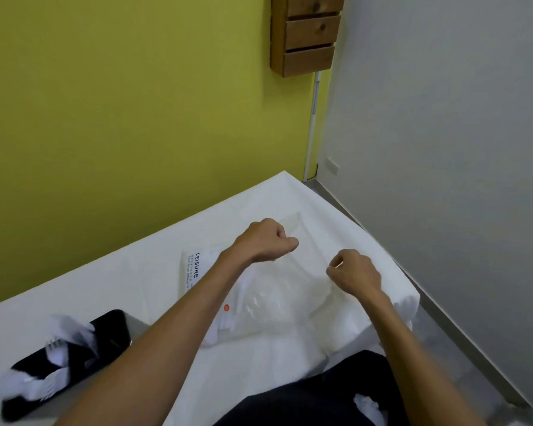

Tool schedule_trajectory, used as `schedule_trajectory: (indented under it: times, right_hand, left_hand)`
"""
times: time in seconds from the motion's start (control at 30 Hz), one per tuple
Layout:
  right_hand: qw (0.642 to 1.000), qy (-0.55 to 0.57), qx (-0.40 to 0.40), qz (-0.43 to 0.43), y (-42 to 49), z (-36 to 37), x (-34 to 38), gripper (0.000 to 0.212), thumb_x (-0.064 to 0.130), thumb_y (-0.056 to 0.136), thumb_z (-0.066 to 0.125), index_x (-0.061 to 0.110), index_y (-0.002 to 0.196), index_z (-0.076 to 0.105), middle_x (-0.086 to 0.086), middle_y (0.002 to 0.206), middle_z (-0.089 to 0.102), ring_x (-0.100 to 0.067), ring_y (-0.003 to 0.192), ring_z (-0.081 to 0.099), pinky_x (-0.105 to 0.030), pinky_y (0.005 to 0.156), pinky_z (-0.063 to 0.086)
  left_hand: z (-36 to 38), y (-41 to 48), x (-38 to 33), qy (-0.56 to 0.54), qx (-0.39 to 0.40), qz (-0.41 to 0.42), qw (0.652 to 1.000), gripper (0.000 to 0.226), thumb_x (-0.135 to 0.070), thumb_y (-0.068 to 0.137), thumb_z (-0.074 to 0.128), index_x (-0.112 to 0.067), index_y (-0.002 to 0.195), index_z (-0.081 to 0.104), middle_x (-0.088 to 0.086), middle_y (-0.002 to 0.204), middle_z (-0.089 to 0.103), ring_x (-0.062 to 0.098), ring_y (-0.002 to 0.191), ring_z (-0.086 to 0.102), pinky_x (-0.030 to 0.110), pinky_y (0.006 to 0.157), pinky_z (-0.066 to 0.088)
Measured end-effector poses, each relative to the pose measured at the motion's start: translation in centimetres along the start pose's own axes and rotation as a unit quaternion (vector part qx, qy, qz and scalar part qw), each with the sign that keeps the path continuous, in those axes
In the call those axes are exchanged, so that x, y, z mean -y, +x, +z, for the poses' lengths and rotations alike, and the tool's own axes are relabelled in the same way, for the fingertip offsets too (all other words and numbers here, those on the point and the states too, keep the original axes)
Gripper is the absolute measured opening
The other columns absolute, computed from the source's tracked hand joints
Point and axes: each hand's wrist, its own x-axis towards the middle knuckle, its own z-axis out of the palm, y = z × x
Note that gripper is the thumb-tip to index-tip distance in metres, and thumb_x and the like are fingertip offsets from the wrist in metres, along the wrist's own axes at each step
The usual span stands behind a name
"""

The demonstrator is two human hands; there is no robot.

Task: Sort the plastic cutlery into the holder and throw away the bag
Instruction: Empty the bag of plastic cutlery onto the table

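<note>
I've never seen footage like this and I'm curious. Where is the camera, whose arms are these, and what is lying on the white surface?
There is no machine here. One camera sits on a person's head and looks down at their own bare arms. The left hand and right hand both have curled fingers and seem to pinch a clear plastic bag of white cutlery, stretched between them over the white-covered table. Beside the bag lies a white packet printed LEISURE. At the left is a black cutlery holder with white plastic forks in it, though that part is blurred.
</note>
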Motion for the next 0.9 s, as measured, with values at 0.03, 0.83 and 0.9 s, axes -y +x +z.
schedule_trajectory:
  times: [0.03,0.83,0.9]
  right_hand:
    - [0.999,0.027,-0.041,-0.010,-0.5,-0.8,0.4,0.005,0.024,0.082,0.063,0.024,0.085,0.067,0.008,0.083,0.067,-0.018,0.077,0.061,-0.027,0.060,0.042]
    - [0.757,0.379,0.525,0.085,2.8,6.9,6.8,0.079,0.063,0.079,0.071,-0.003,0.118,0.054,-0.032,0.112,0.066,-0.043,0.099,0.068,-0.049,0.080,0.057]
    - [0.752,0.371,0.538,0.087,2.7,7.2,7.1,0.065,0.057,0.083,0.071,0.000,0.110,0.056,-0.026,0.106,0.068,-0.040,0.097,0.067,-0.047,0.080,0.058]
  left_hand:
    - [0.3,-0.1,-0.4,0.002,0.006,0.002,1.000,0.021,-0.035,0.077,0.060,-0.017,0.068,0.054,0.000,0.068,0.060,0.022,0.072,0.067,0.032,0.069,0.049]
    - [2.3,-1.5,16.7,-0.036,-0.254,-0.264,0.930,0.049,-0.040,0.093,0.057,-0.011,0.132,0.046,0.016,0.136,0.044,0.036,0.127,0.039,0.045,0.101,0.037]
    - [2.4,-1.7,17.6,-0.073,-0.269,-0.303,0.911,0.056,-0.044,0.093,0.057,-0.009,0.134,0.043,0.017,0.137,0.044,0.038,0.127,0.041,0.048,0.100,0.037]
